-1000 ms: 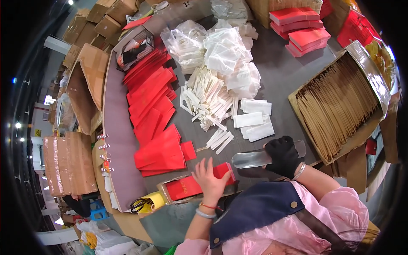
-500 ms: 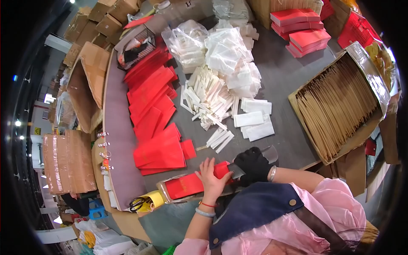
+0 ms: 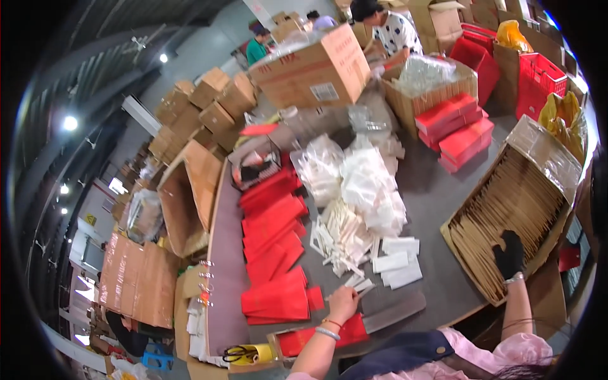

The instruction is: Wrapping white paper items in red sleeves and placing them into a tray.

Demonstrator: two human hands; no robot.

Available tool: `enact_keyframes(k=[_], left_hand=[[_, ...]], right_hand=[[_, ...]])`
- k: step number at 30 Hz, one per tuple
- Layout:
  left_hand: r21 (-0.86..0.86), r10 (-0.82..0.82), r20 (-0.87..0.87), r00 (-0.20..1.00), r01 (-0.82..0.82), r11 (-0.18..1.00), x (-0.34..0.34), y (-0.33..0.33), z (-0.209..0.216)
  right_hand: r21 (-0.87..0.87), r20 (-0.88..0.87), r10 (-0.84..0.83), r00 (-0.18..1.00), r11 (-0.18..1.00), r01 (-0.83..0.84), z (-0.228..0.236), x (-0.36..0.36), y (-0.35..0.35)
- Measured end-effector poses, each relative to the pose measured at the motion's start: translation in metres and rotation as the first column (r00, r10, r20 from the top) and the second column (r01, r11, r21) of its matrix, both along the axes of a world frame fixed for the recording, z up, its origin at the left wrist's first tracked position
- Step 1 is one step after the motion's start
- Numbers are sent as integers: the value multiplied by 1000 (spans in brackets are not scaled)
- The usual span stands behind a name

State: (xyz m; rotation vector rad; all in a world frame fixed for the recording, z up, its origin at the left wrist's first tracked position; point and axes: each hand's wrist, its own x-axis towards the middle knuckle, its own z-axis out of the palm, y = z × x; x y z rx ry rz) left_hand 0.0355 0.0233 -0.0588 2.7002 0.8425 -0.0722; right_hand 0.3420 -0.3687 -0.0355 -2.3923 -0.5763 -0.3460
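My left hand, bare with a bracelet at the wrist, reaches onto the grey table at the near edge of a pile of small white strips. Its fingers close on one thin white strip that pokes out to the left. My right hand wears a black glove and is down among the upright brown paper envelopes in a large cardboard box at the right. Its fingertips are hidden between the envelopes.
Red folded envelopes lie in an overlapping row left of the strips. A tray of red packets and a yellow tape roll sit near my body. Clear plastic bags, red boxes, cardboard cartons and other people stand beyond.
My right hand left the grey flat piece in front of me and swung right into the box of brown envelopes. My left hand moved from the red packet tray up to the white strips.
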Motion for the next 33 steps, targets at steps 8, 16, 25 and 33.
enact_keyframes(k=[8,16,25,33], left_hand=[[-34,-201,397,896,233,972,92,-10,5],[33,-245,327,913,248,968,94,-16,-4],[5,-147,315,938,153,988,80,-28,7],[-67,-92,405,910,129,989,81,-29,-11]], right_hand=[[-320,-129,-104,986,945,58,-17,17,-33],[-322,-218,-116,969,946,41,-1,14,-11],[-422,-186,-155,970,904,63,-7,14,-16],[-311,-46,-149,988,942,127,-55,32,-36]])
